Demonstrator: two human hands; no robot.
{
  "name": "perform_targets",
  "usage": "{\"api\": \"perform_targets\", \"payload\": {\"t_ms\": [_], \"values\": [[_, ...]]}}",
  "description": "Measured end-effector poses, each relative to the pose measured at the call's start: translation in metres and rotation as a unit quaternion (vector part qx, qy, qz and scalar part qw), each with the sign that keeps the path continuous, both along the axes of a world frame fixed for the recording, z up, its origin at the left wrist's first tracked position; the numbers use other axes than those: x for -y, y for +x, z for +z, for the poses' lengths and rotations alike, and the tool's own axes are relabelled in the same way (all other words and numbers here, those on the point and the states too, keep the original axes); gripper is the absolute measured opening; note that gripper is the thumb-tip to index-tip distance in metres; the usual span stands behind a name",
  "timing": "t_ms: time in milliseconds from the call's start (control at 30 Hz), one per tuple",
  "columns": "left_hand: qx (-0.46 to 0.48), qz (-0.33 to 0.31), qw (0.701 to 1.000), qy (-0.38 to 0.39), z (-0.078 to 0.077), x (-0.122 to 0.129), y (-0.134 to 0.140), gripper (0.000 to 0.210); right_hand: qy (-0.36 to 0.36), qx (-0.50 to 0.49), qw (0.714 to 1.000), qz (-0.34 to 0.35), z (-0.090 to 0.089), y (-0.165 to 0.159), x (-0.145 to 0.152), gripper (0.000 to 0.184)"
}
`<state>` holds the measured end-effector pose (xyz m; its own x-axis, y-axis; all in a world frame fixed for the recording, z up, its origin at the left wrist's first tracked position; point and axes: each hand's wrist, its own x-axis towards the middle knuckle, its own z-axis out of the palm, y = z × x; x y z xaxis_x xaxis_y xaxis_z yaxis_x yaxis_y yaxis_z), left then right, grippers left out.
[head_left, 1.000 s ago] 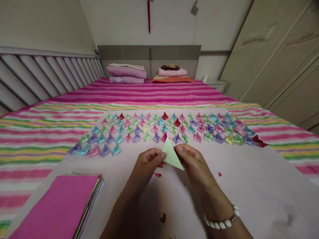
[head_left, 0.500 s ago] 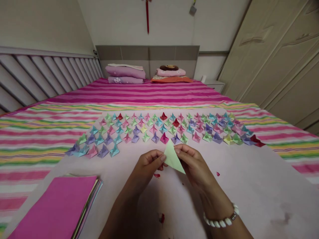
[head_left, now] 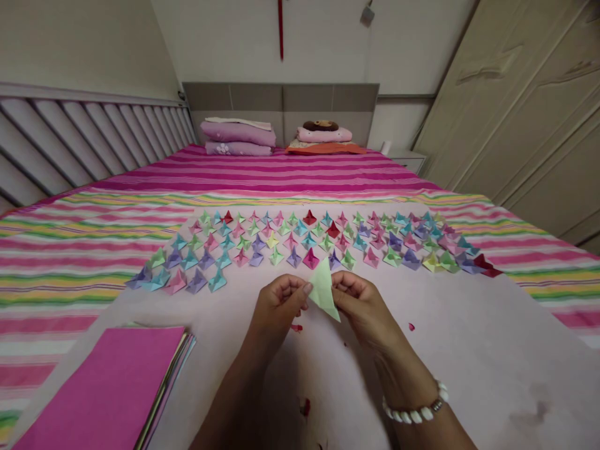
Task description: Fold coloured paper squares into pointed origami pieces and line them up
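A pale green folded paper [head_left: 322, 292], roughly triangular, is held above the light sheet between both hands. My left hand [head_left: 281, 306] pinches its left edge between thumb and fingers. On the other side, my right hand [head_left: 360, 306] grips the right edge, fingers partly hidden behind the paper. Just beyond the hands stand rows of small folded paper boats [head_left: 310, 257] in pink, green, blue, purple, yellow and red.
A stack of coloured paper [head_left: 107, 381] with a magenta sheet on top lies at the left. Small red scraps [head_left: 411, 326] dot the light sheet [head_left: 469, 350]. Under it spreads a striped bedcover [head_left: 56, 250]; folded bedding [head_left: 239, 134] sits by the headboard [head_left: 253, 97].
The green paper has bent and turned slightly, its lower right corner drawn inward. My right fingers have shifted along its right edge. Both hands keep hold, and the view has moved a little.
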<state>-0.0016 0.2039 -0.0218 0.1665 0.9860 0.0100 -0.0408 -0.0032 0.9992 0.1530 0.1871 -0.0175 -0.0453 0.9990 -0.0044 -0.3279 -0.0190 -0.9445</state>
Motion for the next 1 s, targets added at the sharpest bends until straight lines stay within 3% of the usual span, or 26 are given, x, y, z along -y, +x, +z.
{"api": "perform_targets", "payload": {"t_ms": [200,300,433,633,733,833,1000], "values": [[0.028,0.057,0.997,0.041,-0.004,0.003,0.007,0.032,0.03,0.055,0.996,-0.056,0.0,-0.004,0.001,0.014],[0.015,0.078,0.995,0.066,-0.003,0.006,0.01,0.028,0.048,0.053,0.995,-0.07,0.0,-0.005,0.001,0.014],[-0.027,0.075,0.992,0.099,0.001,0.009,0.011,0.026,0.072,0.059,0.992,-0.089,-0.001,-0.005,-0.001,0.013],[-0.124,0.061,0.975,0.172,-0.002,0.011,0.015,0.046,0.094,0.104,0.984,-0.107,-0.003,-0.006,0.0,0.013],[-0.178,0.064,0.96,0.206,-0.001,0.013,0.017,0.045,0.117,0.154,0.973,-0.128,-0.003,-0.007,0.002,0.009],[-0.21,0.064,0.951,0.216,0.002,0.016,0.018,0.032,0.14,0.219,0.955,-0.143,-0.002,-0.009,0.004,0.004],[-0.229,0.082,0.949,0.198,0.007,0.02,0.019,0.013,0.202,0.334,0.906,-0.165,-0.002,-0.012,0.006,0.008]]}}
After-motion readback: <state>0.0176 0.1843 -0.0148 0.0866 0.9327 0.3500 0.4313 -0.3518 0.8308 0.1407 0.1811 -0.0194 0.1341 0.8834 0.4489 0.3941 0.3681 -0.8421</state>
